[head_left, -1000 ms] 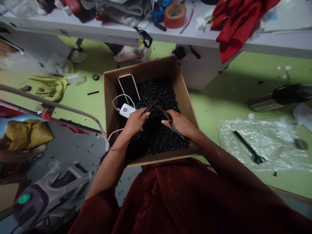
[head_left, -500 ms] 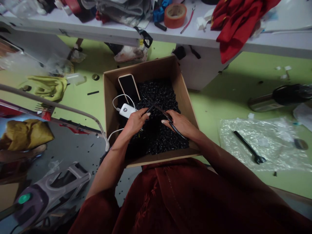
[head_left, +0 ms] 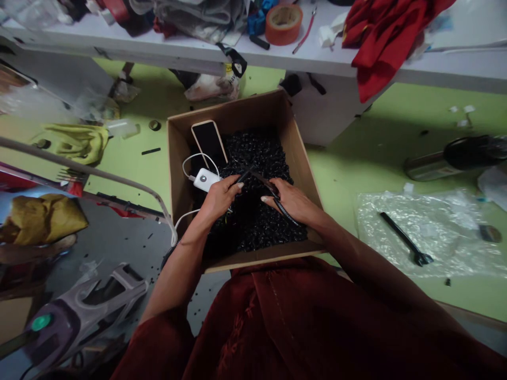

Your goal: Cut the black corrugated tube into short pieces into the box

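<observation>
Holding a narrow black strip between thumb and fingers, the left hand (head_left: 220, 198) presents the black strip (head_left: 246, 173) to the scissors (head_left: 285, 211), around whose dark handles the right hand (head_left: 293, 198) is curled. Both items sit between the hands, above the middle of the box; whether the blades touch the strip is too dark to tell. For a clean cut, as a judgement, set the blades square to the strip, pinch close behind the cutting line with the left fingertips clear of the edges, and work low so that offcuts drop inside. The strip appears dark, slim and nearly straight where it projects from the left fingers; its far end merges with the black mass behind, and it cannot be determined whether it is solid or hollow. Below and beyond the hands lie loose black pieces (head_left: 257, 145), small and glossy, filling much of the cardboard box (head_left: 261, 258). Just beside the left hand is a white device (head_left: 205, 180) with a white cable; beyond it, a phone (head_left: 209, 141) leans toward the far wall. Well right of the right hand, a black tool (head_left: 404, 237) lies on a clear plastic sheet (head_left: 370, 256). Farthest forward of both hands, a white shelf (head_left: 309, 64) carries an orange tape roll (head_left: 283, 37).
</observation>
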### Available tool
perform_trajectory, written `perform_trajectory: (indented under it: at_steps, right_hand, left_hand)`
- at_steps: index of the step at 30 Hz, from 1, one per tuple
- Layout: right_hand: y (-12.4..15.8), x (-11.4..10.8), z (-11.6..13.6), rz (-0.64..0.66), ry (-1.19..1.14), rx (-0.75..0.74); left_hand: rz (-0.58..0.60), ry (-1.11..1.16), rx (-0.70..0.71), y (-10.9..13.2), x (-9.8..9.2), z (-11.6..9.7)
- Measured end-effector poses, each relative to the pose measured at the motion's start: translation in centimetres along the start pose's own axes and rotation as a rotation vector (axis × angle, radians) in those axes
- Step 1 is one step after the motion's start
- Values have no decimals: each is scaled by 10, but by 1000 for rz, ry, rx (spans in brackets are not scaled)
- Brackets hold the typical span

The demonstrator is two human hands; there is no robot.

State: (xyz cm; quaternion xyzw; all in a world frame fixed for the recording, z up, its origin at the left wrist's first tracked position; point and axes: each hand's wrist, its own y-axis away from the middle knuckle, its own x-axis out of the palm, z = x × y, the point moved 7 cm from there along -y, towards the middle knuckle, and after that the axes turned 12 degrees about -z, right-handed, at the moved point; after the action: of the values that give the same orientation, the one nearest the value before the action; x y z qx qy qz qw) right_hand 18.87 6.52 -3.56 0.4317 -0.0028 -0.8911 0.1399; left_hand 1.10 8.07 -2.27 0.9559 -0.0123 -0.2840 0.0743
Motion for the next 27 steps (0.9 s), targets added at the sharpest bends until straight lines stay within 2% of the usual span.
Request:
perform_trajectory:
  at_steps: [6,20,27]
  right_hand:
    - [0,1,-1,0,0,9]
    - [-1,-1,-3,-33,-4,13]
    - [-2,-1,-2,-44,-1,1]
  left_hand:
    - [-27,-10,-8,0,-4,-3]
    - [-4,-55,15,0,0,-3]
    - [5,-6,-1,0,0,-3]
